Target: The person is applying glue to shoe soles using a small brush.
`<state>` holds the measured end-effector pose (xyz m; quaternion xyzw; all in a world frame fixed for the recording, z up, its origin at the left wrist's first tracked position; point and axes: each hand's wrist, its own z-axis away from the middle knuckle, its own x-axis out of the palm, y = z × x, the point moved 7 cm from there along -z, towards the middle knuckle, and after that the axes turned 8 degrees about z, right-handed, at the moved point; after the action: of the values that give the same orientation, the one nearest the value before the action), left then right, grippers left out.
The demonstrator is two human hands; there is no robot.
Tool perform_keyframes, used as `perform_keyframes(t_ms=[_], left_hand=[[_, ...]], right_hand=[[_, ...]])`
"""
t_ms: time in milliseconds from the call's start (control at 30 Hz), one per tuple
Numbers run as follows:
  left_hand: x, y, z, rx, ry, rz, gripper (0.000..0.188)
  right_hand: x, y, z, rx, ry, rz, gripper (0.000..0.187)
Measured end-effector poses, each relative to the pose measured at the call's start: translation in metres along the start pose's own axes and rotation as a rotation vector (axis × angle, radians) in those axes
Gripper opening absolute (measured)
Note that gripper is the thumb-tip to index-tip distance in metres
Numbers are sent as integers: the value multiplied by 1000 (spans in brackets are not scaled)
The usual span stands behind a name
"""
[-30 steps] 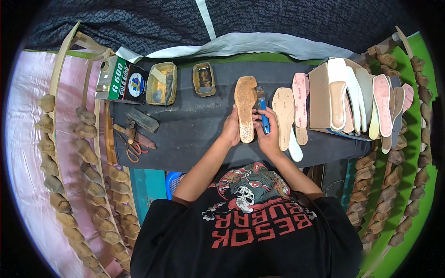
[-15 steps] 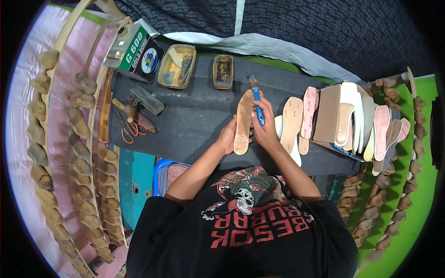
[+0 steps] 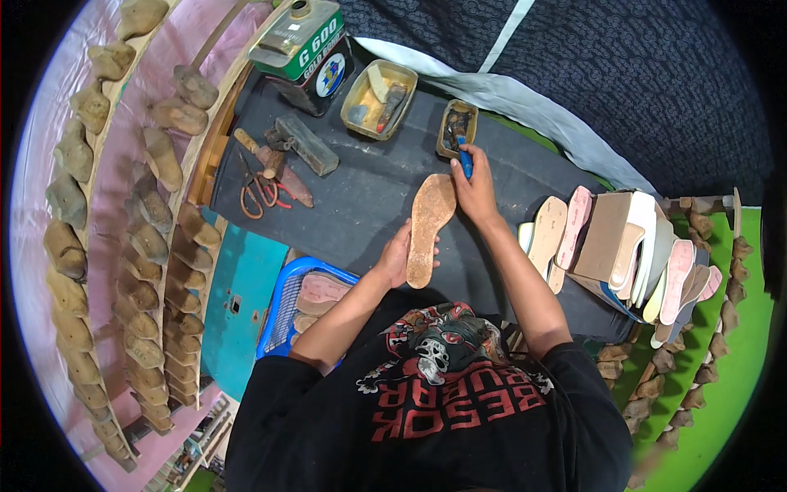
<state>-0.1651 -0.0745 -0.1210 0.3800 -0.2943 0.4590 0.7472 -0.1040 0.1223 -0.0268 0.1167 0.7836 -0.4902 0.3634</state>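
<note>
A brown shoe insole [image 3: 429, 221] with a shiny, mottled face lies in my left hand [image 3: 399, 256], which grips it at the heel end above the table's near side. My right hand [image 3: 475, 187] is closed round the blue handle of a brush [image 3: 466, 161]. The brush's head reaches into a small rectangular tub [image 3: 448, 148] with dark, crusted insides. Its bristles are hard to make out against the dark contents. The insole's wide toe end is close to my right hand but apart from it.
Scissors [image 3: 252, 197], a hammer [image 3: 273, 162] and a dark block [image 3: 307, 146] lie at the left. A metal can [image 3: 303, 51] and a larger tub [image 3: 379, 98] stand behind. More insoles [image 3: 548, 234] and a box [image 3: 602, 234] sit at the right. A blue basket [image 3: 283, 307] stands below the table edge.
My right hand has lifted the brush off the insole's toe end and moved its head into the small tub. My left hand keeps the insole. The view has shifted and turned.
</note>
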Motion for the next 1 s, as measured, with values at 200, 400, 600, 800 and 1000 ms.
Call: perform_keyframes(t_ms=[200, 400, 600, 800, 1000], left_hand=[[-20, 9, 5, -44, 34, 56, 56], [-9, 8, 4, -57, -25, 33, 56], [14, -16, 1, -49, -48, -24, 57], [49, -51, 7, -3, 10, -95, 61], [82, -85, 17, -44, -83, -164, 56]], right_hand=[[-2, 3, -6, 152, -117, 44, 57], [-43, 20, 43, 199, 100, 3, 77], [-22, 38, 150, 765, -395, -772, 55], [-26, 35, 174, 701, -489, -934, 27], [-66, 61, 157, 624, -195, -1155, 14]])
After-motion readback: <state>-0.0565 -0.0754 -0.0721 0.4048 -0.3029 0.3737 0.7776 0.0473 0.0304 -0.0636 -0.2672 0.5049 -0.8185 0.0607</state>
